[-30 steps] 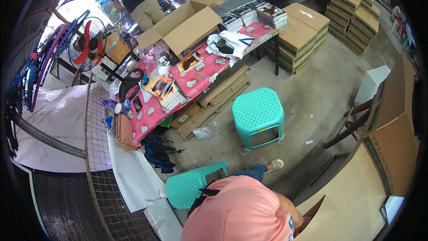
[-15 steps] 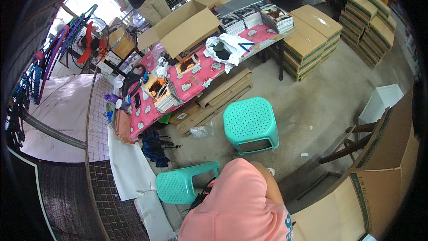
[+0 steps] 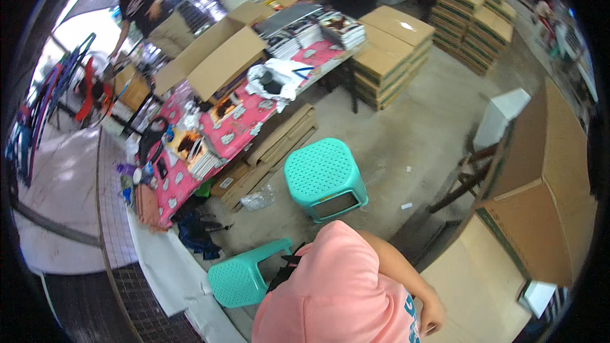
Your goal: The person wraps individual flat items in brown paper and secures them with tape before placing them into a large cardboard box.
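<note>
My left arm comes out of a pink sleeve (image 3: 340, 254) and bends down toward the lower right. My left hand (image 3: 433, 314) has its fingers curled in, and what they hold, if anything, is hidden. Behind it is the pale inner panel of an opened cardboard box (image 3: 473, 279), close to the hand; whether they touch I cannot tell. My right hand is out of view. Ahead of my elbow stands a turquoise plastic stool (image 3: 323, 171), and a second turquoise stool (image 3: 238, 279) is at my left.
A table with a pink patterned cloth (image 3: 238, 136) bears book stacks (image 3: 343, 28), an open carton (image 3: 225, 63) and a white bag (image 3: 289, 82). Closed cartons (image 3: 387, 51) are stacked beyond it. A person in black (image 3: 136, 3) stands at the far left. A white box (image 3: 502, 114) is at right.
My view has swung, so the table and stools sit further left. My left forearm has bent outward, bringing its hand into sight. The person in black now reaches down to one side.
</note>
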Tool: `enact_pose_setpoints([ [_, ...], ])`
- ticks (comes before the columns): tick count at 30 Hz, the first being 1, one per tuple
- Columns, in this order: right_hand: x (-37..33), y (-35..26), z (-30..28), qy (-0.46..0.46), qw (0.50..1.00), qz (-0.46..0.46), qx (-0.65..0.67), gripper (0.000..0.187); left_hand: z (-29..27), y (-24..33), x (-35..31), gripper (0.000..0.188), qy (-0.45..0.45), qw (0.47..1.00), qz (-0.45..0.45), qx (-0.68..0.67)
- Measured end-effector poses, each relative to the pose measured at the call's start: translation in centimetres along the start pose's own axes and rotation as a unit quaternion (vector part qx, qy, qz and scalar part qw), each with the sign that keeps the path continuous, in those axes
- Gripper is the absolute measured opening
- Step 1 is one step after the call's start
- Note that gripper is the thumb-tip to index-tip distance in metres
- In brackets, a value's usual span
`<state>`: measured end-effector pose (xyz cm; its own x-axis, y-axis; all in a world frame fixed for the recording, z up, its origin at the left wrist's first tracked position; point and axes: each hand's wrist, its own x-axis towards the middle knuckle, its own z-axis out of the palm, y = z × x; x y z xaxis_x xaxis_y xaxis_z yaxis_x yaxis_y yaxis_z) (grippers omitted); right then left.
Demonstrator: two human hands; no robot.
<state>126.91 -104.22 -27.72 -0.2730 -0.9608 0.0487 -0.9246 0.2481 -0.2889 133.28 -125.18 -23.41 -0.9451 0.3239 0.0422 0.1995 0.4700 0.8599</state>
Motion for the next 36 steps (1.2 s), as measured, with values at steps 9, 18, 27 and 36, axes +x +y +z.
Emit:
enact_pose_setpoints([
  [9,-9.0,-1.5,-0.5,0.250,0.919,0.302,-0.030,0.083,-10.2,-2.7,-4.5,0.039,0.293,0.945,-0.126,0.074],
  [18,-1.7,-9.8,8.8,0.327,0.734,0.557,-0.212,0.076,-14.0,-3.4,6.2,0.115,-0.200,0.844,0.237,0.437],
  [27,10.5,-17.3,8.4,0.236,0.680,0.645,0.255,0.046,-8.5,-6.1,13.8,0.124,-0.352,0.734,0.482,0.324],
  [36,-6.0,-20.0,5.0,0.394,0.539,0.632,0.393,0.025,-7.7,-7.0,11.5,0.108,-0.283,0.817,0.413,0.286],
])
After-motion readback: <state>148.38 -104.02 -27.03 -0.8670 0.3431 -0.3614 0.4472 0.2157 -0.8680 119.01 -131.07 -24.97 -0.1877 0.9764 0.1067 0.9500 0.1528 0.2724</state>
